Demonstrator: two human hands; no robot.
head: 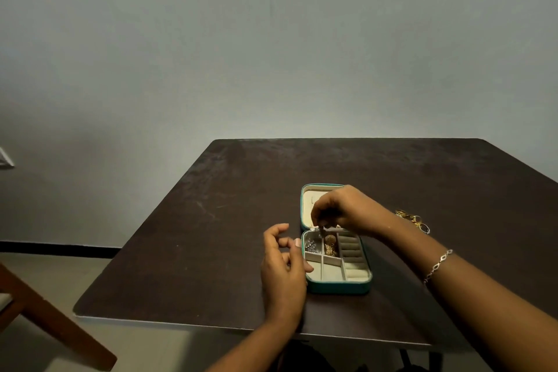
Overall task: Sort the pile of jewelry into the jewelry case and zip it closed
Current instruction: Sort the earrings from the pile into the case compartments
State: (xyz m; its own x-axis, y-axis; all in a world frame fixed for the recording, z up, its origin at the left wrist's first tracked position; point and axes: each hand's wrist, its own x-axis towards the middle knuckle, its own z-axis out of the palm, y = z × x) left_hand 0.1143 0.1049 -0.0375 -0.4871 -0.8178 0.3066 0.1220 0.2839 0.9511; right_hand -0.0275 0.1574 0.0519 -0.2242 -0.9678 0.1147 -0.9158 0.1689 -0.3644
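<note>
**A:** Status?

**B:** The jewelry case (338, 287) is open flat on the surface (211, 235), with the lid (307, 205) on the far side. The right hand (347, 211) is above the hinge line. Its fingers (316, 215) pinch a small silver piece (320, 229) that hangs just over the far-left compartment.

**A:** Left hand?

**B:** The left hand (282, 269) is beside the case's left wall, fingers loosely curled and holding nothing I can see. One fingertip sits at the rim; I can't tell whether it touches.

**A:** Which slot?

**B:** Far-left. The silver bits (311, 246) are already in there, and the gold pieces (330, 246) are in the next one over. It looks sorted by colour, so silver goes with silver.

**A:** How to do it cleanly?

**B:** Lower the piece until it's below the divider tops, then let the pinch go. Dropped from height, it could bounce into the gold slot or onto the lid. Watch the hinge gap too, since the piece hangs right over it. I'd press the left fingers on the case wall so the case doesn't skate.

**A:** What's left?

**B:** The pile (413, 219) is on the surface to the right of the case, behind the right forearm, and looks like mostly gold rings. I'd guess those go in the ring rolls (350, 251), which look bare. The near compartments show only lining. The zip isn't started, so I'd say roughly mid-task.

**A:** Risks?

**B:** The pieces are small and tangle-prone, so one could snag its neighbours as the fingers lift out.
</note>
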